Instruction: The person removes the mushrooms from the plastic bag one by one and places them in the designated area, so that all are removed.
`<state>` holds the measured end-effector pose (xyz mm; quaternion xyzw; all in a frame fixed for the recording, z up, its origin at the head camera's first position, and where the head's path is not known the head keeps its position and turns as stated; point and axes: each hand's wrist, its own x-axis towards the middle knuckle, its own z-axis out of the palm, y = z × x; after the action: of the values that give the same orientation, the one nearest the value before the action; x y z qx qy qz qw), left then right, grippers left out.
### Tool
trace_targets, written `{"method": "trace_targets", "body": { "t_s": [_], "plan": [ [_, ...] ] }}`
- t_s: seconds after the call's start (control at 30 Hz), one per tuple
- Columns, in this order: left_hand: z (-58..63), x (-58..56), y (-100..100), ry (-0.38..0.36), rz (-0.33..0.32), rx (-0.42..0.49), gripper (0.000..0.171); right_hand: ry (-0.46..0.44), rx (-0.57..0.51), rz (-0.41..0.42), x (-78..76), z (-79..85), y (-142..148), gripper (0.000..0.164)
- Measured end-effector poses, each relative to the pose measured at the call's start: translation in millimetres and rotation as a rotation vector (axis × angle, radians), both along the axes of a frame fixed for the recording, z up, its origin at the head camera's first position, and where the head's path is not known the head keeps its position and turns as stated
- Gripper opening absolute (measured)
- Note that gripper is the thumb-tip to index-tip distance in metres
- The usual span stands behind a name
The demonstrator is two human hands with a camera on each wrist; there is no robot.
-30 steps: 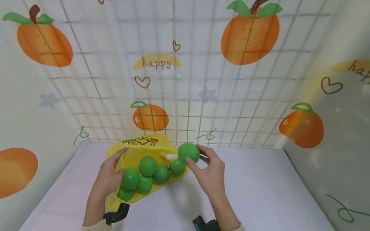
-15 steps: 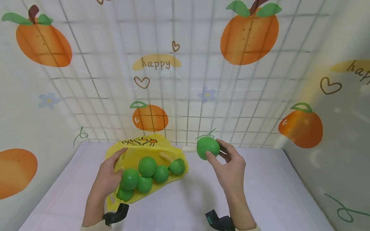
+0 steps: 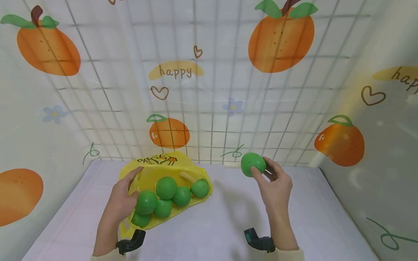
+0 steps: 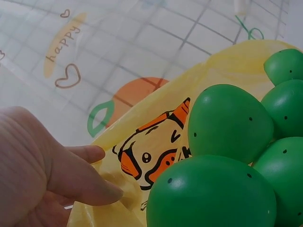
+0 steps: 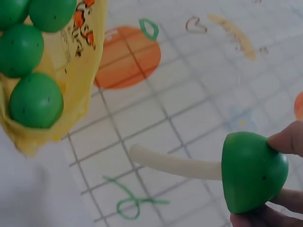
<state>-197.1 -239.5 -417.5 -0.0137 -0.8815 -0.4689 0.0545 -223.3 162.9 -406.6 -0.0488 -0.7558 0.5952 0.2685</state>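
Observation:
My right hand (image 3: 277, 183) holds a toy mushroom (image 3: 253, 164) by its dotted green cap, raised above the right half of the table. Its white stem (image 5: 182, 163) points left, away from the fingers, in the right wrist view. At the left, a yellow plastic bag (image 3: 192, 170) with a printed cartoon lies with its mouth facing me. Several green caps (image 3: 166, 187) like the held one crowd inside it, and a pale stem (image 3: 187, 177) shows behind them. My left hand (image 3: 121, 197) grips the bag's left side, thumb (image 4: 90, 187) on the inner face.
A white-covered table (image 3: 202, 235) runs back to a wire grid behind a sheer curtain (image 3: 209, 90) printed with oranges and hearts. Curtain panels also close off both sides. A black camera mount (image 3: 130, 242) sits on the left wrist and another (image 3: 259, 241) on the right.
My right hand has carried the toy mushroom from over the bag's right end out to the right and slightly up. The left hand and bag stay in place.

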Motion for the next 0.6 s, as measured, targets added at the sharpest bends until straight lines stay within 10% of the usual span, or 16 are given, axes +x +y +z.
{"method": "trace_targets", "body": {
  "t_s": [0.6],
  "plan": [
    [0.0, -0.4, 2, -0.012, 0.011, 0.008, 0.075, -0.178, -0.088, -0.018, -23.4, -43.3, 32, 0.055]
  ]
}}
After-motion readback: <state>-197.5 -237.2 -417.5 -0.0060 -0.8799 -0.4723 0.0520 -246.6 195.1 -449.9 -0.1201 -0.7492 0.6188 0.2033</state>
